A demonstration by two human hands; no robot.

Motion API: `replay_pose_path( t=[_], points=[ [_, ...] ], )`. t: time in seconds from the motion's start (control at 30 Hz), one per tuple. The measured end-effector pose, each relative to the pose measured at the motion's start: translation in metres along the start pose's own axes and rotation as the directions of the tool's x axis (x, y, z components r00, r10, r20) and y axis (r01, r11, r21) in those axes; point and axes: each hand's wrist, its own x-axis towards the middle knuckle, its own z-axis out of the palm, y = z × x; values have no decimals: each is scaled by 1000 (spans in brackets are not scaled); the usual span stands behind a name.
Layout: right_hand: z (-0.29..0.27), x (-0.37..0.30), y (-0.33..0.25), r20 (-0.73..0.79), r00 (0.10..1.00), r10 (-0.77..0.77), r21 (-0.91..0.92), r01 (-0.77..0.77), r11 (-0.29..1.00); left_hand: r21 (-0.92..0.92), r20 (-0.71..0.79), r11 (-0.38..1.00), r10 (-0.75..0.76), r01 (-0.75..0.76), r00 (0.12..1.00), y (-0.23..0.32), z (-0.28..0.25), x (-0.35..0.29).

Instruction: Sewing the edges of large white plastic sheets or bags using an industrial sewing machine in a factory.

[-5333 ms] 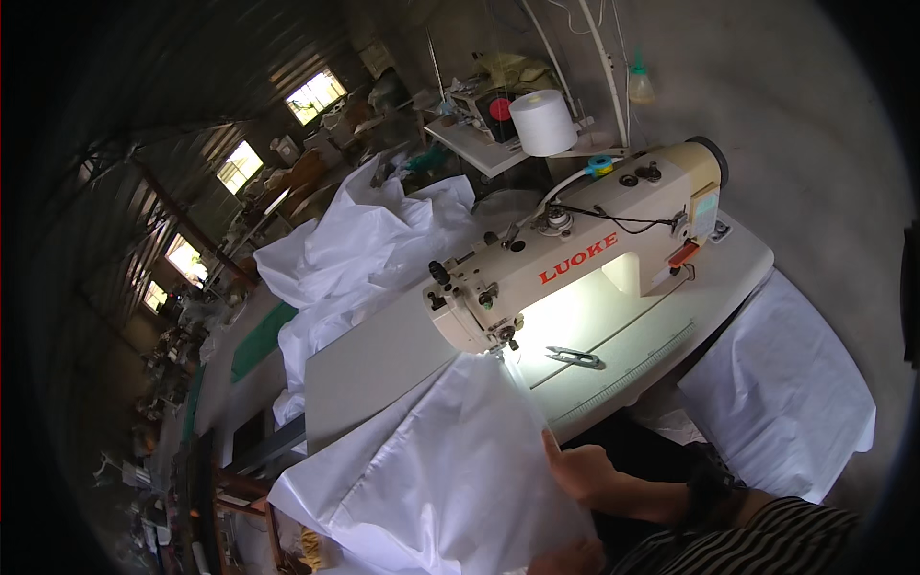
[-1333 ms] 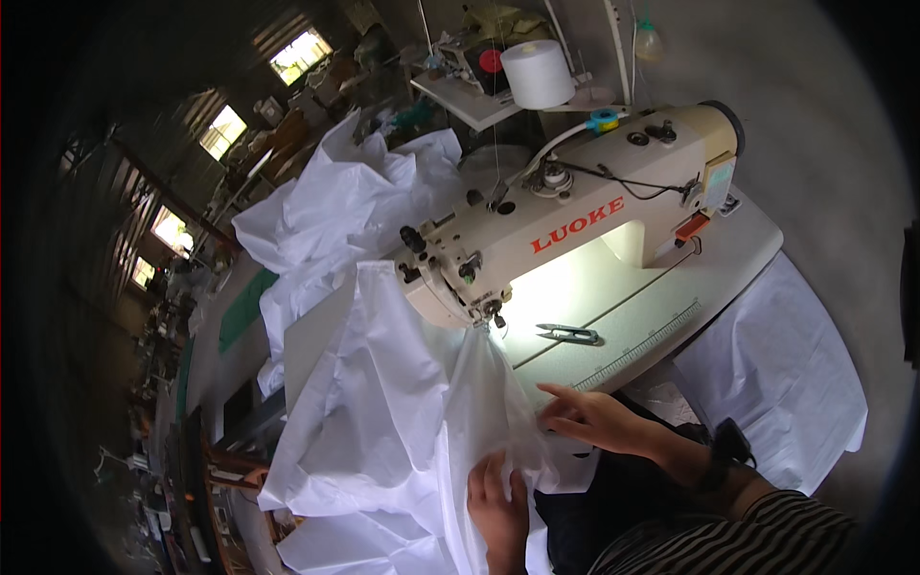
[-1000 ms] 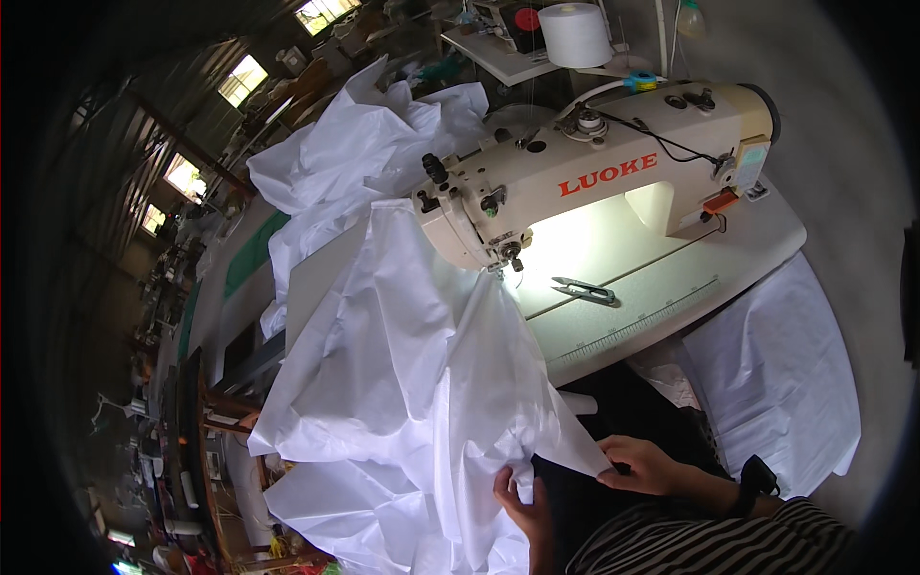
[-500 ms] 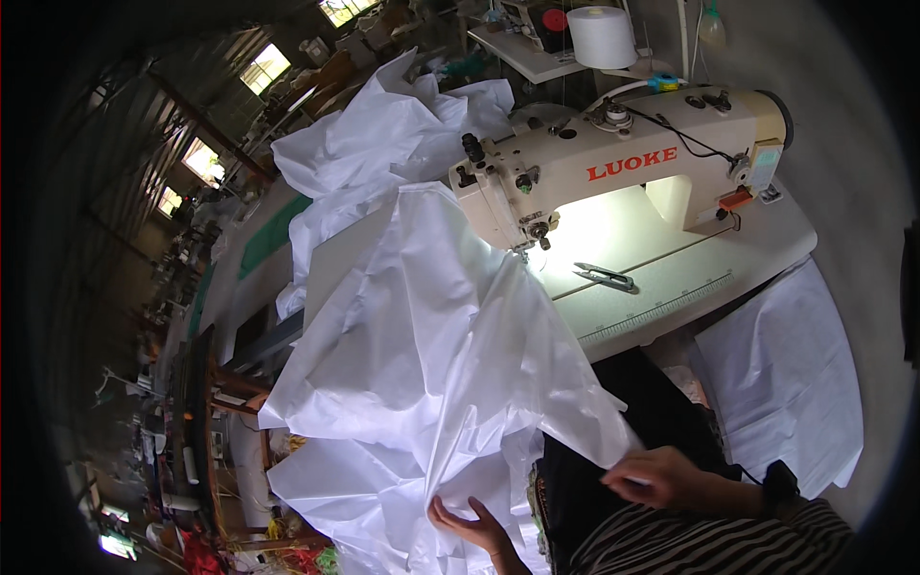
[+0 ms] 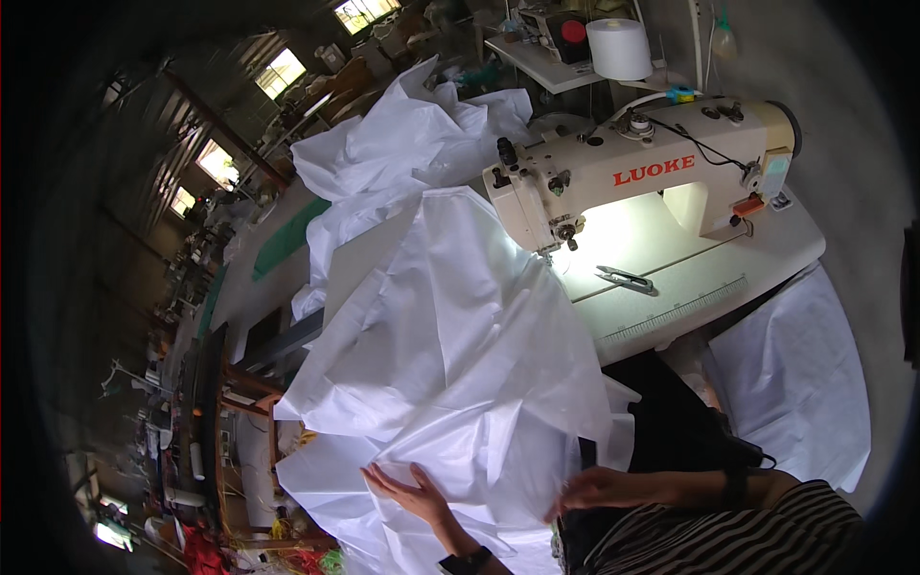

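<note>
A big sheet of glossy white fabric drapes from the sewing machine down over its table edge toward my lap. Its upper end lies under the machine's needle area, where a lamp glows. My left hand rests on the lower folds with fingers spread, gripping nothing. Close to the fabric's right side, above my lap, is my right hand; its fingers are curled and blurred, so whether they pinch the fabric cannot be made out. Small thread snips lie on the machine bed, right of the needle.
More white fabric is heaped behind the machine, and another white piece hangs at the right. A white thread cone stands behind the machine. Wooden framing and clutter are at the left.
My right hand has moved left and down, away from the fabric corner it held, which now hangs loose. My left hand has shifted left and up across the folds. The view has tilted slightly.
</note>
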Motion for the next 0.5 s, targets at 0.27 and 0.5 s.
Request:
replay_pose_path(
  t=[0.27, 0.5],
  points=[
    [45, -86, -52, -443, 841, 310, -111, -395, 912, -208, 297, 966, -89, 155, 951, 73, -45, -66],
    [45, -90, -56, -404, 895, 190, -116, -257, 959, -502, 595, 735, -89, 457, 799, 159, -42, -115]
  ],
)
